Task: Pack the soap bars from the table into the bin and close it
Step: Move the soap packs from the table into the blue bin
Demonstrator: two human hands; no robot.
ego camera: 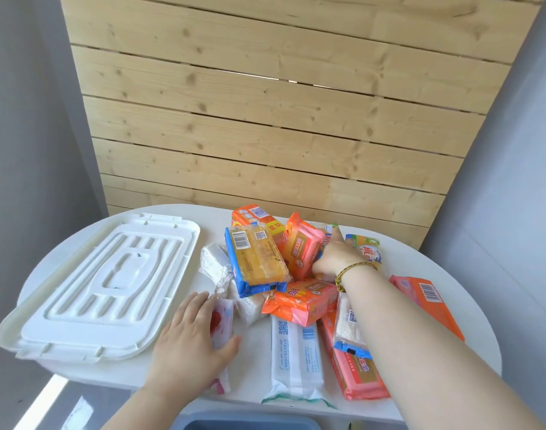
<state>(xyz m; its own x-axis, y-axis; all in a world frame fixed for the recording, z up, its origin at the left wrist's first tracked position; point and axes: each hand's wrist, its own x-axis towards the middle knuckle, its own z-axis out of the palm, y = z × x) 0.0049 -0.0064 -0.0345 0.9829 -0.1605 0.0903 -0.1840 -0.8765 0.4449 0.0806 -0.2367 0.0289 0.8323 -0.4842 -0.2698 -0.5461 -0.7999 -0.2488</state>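
Note:
Several wrapped soap bars lie heaped on the round white table (470,308). A yellow bar in a blue wrapper (256,262) tops the heap, with orange-pink bars (301,245) (302,301) beside it. A long white bar (296,355) lies at the front. My left hand (191,339) rests flat on a white bar with red print (223,321), fingers around it. My right hand (337,256) reaches into the back of the heap, fingers curled among the bars; what it touches is hidden. The white bin lid (88,290) lies on the table's left. A blue-grey bin rim (250,422) shows below the front edge.
A wooden slat wall (281,103) stands right behind the table. Grey walls close in on both sides. An orange bar (430,299) lies near the table's right edge. The lid overhangs the table's left edge.

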